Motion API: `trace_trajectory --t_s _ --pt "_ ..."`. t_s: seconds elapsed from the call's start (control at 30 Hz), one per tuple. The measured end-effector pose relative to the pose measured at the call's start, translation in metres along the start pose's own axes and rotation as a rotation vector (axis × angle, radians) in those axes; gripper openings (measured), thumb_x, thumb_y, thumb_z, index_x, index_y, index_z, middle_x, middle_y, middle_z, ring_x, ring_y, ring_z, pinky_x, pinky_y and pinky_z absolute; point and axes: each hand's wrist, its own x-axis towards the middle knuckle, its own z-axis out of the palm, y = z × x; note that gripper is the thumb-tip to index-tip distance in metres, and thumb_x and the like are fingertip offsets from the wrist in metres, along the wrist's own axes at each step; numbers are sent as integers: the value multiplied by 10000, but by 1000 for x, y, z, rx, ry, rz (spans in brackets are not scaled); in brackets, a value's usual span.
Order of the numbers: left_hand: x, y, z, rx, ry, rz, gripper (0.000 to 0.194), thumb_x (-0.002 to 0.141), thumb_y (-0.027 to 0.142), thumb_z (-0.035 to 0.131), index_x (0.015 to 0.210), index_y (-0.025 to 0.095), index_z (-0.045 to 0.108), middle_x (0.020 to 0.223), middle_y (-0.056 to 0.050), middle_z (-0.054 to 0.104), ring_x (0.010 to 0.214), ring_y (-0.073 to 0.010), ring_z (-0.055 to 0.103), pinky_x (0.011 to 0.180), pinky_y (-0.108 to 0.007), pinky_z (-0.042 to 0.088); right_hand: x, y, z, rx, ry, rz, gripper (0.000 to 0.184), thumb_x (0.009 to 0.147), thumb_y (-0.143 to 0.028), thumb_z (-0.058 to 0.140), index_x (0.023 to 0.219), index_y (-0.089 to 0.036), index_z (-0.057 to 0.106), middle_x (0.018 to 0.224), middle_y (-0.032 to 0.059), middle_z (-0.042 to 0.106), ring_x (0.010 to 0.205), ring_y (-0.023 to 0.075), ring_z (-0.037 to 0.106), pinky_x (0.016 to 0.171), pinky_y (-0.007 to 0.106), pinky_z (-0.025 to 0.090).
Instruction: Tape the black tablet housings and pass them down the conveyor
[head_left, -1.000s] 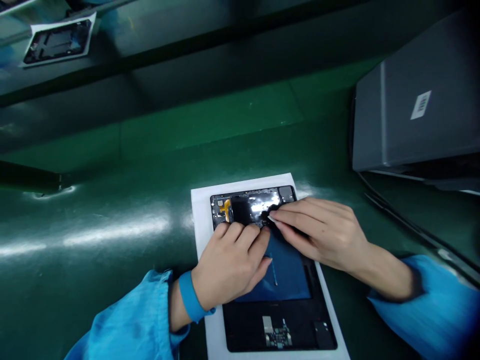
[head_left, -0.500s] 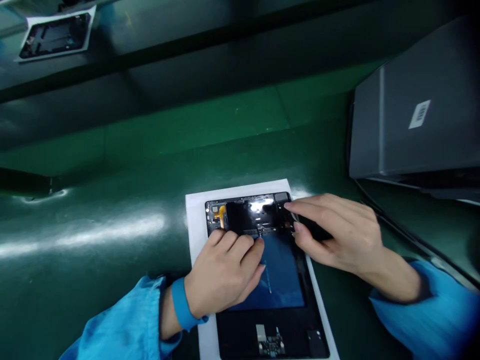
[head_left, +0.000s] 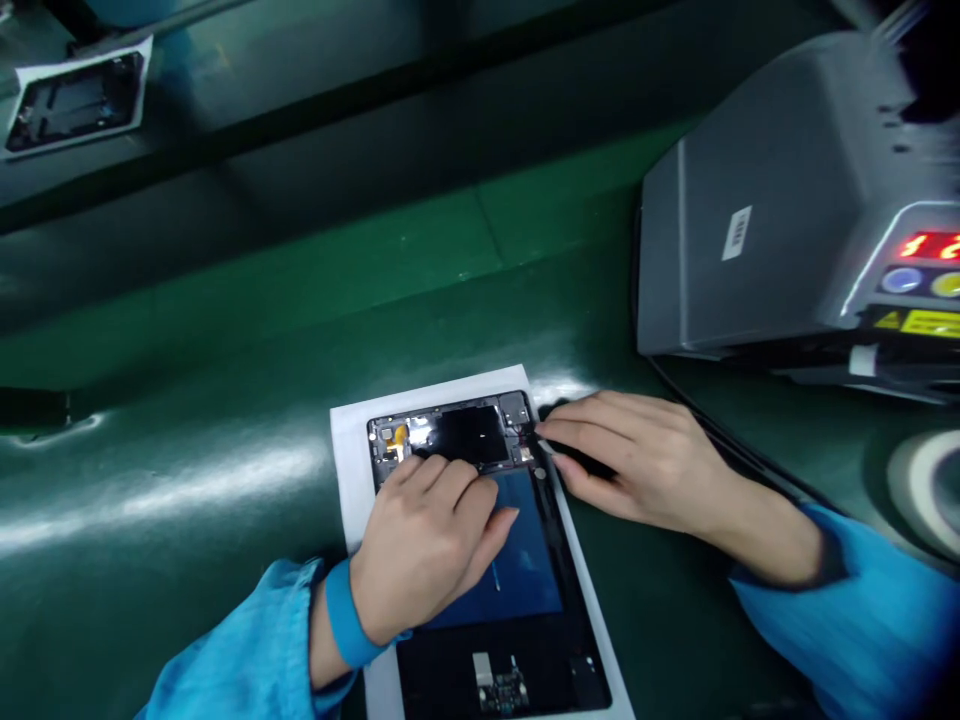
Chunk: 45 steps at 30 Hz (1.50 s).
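Note:
An opened tablet (head_left: 487, 590) lies back-up on a white sheet (head_left: 346, 455), with a blue battery film in its middle and a dark board area at its far end. My left hand (head_left: 427, 545) rests on the tablet with fingers stretched forward and pressed on the board area. My right hand (head_left: 637, 460) sits at the tablet's far right corner, its fingertips pinched together on something I cannot make out. Both arms wear blue sleeves, and a blue band circles my left wrist.
The bench is a glossy green mat (head_left: 187, 480). A grey machine (head_left: 787, 200) with a red digit display and coloured buttons stands at the right, with a cable running past it. A tape roll (head_left: 926, 490) lies at the right edge. Another opened device on a white sheet (head_left: 71, 95) sits far left.
My right hand drew back from the middle of the board to the tablet's far right corner. The view swung right, so the machine's display and the tape roll came into sight.

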Motion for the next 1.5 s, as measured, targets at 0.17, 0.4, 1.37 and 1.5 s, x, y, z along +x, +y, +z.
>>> trace_trajectory --t_s 0.17,0.4,1.37,1.5 --pt "34 6 7 73 -61 -54 236 903 362 522 763 184 587 720 -21 583 676 -201 545 603 -350 414 0 0 -2 58 -50 -16 203 886 -227 509 1000 -146 656 930 72 685 805 172 588 694 318 494" --pt "41 0 16 2 -31 -75 169 885 244 511 771 173 614 723 -25 599 677 -178 536 612 -334 418 1 2 -1 71 -128 4 288 887 -261 463 1061 -148 663 957 82 660 841 201 555 693 355 458" --pt "29 -8 18 -156 -39 -131 225 944 222 442 831 179 632 795 -21 624 753 -161 556 704 -318 434 -2 -15 3 -151 -131 -154 300 887 -273 517 1077 -93 665 845 66 661 842 226 561 746 364 439" --pt "29 -10 19 -122 -67 -99 232 943 244 437 833 181 631 813 -24 621 783 -180 553 739 -333 435 -4 -14 5 -165 -116 -166 285 876 -280 537 1064 -110 668 836 64 660 832 224 556 729 355 433"
